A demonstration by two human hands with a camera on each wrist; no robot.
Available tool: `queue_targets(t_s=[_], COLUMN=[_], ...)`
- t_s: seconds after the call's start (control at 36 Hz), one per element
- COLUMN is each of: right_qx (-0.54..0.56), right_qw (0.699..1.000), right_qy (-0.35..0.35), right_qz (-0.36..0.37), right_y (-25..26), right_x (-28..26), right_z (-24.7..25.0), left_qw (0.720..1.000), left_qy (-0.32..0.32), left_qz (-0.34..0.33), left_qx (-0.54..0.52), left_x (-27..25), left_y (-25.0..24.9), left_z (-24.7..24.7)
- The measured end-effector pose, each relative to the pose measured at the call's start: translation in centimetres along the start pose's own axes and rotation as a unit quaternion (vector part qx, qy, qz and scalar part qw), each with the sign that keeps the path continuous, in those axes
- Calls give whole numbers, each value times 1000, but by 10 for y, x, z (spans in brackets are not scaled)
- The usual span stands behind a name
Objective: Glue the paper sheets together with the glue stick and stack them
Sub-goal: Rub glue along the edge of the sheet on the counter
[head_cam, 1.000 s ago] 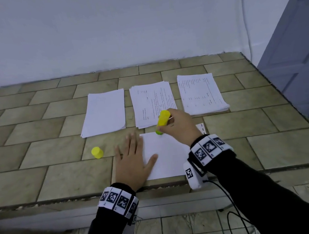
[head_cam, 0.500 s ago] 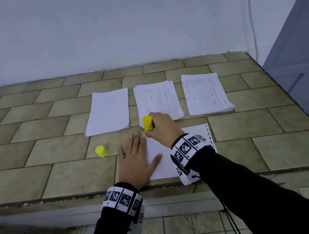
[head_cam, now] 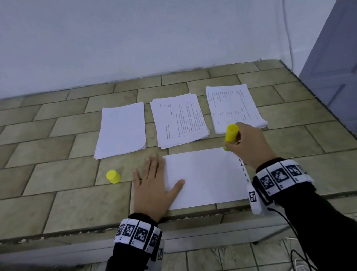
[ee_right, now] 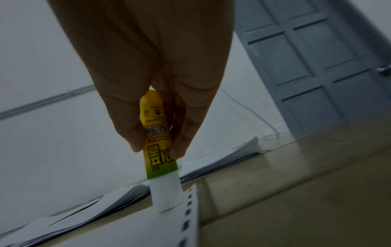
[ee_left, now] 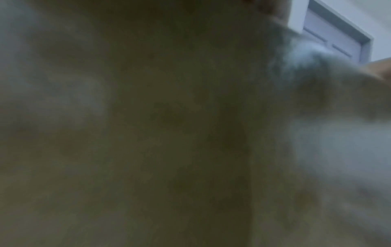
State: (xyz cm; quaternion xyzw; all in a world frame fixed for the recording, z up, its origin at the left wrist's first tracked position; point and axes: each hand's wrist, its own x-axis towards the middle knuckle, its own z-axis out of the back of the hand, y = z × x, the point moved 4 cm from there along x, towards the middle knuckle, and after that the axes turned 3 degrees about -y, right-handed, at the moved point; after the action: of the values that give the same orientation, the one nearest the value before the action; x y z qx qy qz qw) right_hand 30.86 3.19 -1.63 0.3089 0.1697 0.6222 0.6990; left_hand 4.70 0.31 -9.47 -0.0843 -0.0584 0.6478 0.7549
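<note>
My right hand (head_cam: 249, 143) pinched the glue stick (head_cam: 231, 133) between thumb and fingers (ee_right: 182, 147), its white tip pressed on the far right corner of the blank sheet (head_cam: 203, 177), just right of frame centre. Half a second before, the stick had been at the sheet's far left corner, so I had drawn one stroke along the whole far edge; I judged that edge glued and the next edges due. My left hand (head_cam: 154, 185) lay flat, fingers straight, pinning the sheet's left edge; its wrist camera showed only blur. The yellow cap (head_cam: 113, 176) stood left of that hand. Three paper stacks (head_cam: 179, 119) sat beyond, the right one (head_cam: 233, 107) just beside my knuckles, nearest to a stray smear. The door (head_cam: 347, 51) filled the right of the frame.
</note>
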Motion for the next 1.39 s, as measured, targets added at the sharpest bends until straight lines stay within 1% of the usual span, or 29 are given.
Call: queue_targets(t_s=[0.11, 0.22, 0.28, 0.33, 0.39, 0.47, 0.61, 0.72, 0.83, 0.97, 1.19, 1.31, 1.39], right_qx=[11, 79, 119, 143, 143, 123, 83, 48, 45, 43, 43, 27, 32], right_qw=[999, 995, 992, 989, 985, 979, 972, 971, 973, 981, 997, 999, 999], right_qy=[-8, -4, 15, 48, 89, 143, 169, 180, 171, 150, 32, 4, -2], right_qz=[-47, -60, -37, 12, 48, 81, 137, 147, 150, 117, 53, 33, 22], right_y=[-15, -1, 15, 35, 54, 76, 96, 101, 95, 69, 7, -18, -20], right_x=[0, -3, -8, -13, -19, -27, -35, -38, -39, -38, -41, -39, -40], right_z=[13, 10, 2, -11, -26, -51, -78, -83, -77, -56, -2, 12, 17], left_qw=[1000, 1000, 1000, 1000, 1000, 1000, 999, 999, 1000, 999, 999, 1000, 999], left_qy=[-12, -7, -6, -2, 2, 6, 3, -4, -4, 3, 0, -22, -20], left_qz=[-4, -4, -5, -7, -9, -10, -21, -26, -22, -10, -13, -18, -17], left_qx=[4, 14, 10, 4, 11, 26, 25, 19, 22, 32, 32, 3, -23], left_x=[-2, -2, -2, -2, -2, 0, 0, 1, 0, 0, -2, -1, 1], left_y=[-1, -2, -2, -2, -2, -1, -1, 0, -1, -1, -1, 0, 2], left_z=[-1, -1, 0, 0, -1, -3, -3, -5, -4, -3, -3, -4, -6])
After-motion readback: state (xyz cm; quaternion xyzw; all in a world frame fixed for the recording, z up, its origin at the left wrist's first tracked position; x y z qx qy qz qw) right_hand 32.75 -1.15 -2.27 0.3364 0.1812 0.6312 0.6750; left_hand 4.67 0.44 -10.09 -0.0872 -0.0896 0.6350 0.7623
